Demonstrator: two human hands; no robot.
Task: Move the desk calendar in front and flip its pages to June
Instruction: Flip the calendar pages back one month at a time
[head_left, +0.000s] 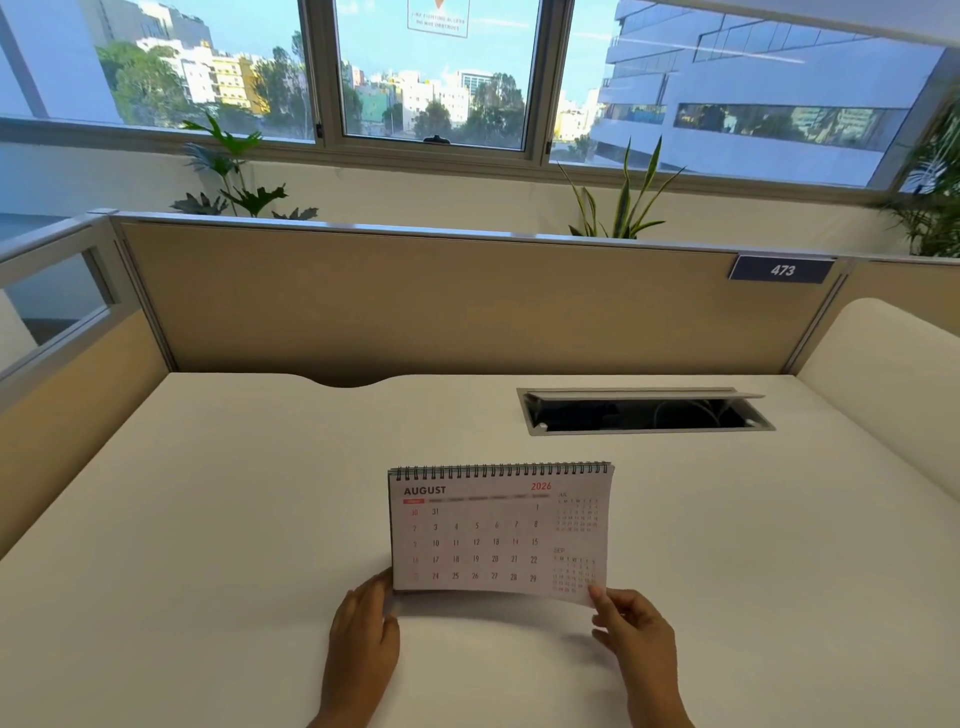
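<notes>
Your desk calendar (498, 525) already stands on the white surface (208, 519) right in front of you, at about 12 o'clock from your hands, so the moving part of the task looks done. What is left is the flipping: the page facing you reads AUGUST 2026, with small July and September grids down its right side, so June is two pages away on the spiral binding (501, 470) along the top edge.

Your left hand (363, 639) sits at the calendar's lower left corner, at 7 o'clock from its middle, fingers curled loosely against the bottom edge as if steadying the base; whether they truly grip it, I cannot tell. Your right hand (636, 639) is at the lower right corner, at 5 o'clock, thumb and fingers pinched closed on the corner of the August page, which curls a little off the stack there.

Beyond the calendar, at 1 o'clock, the open cable hatch (644, 410) lies well apart from your work
</notes>
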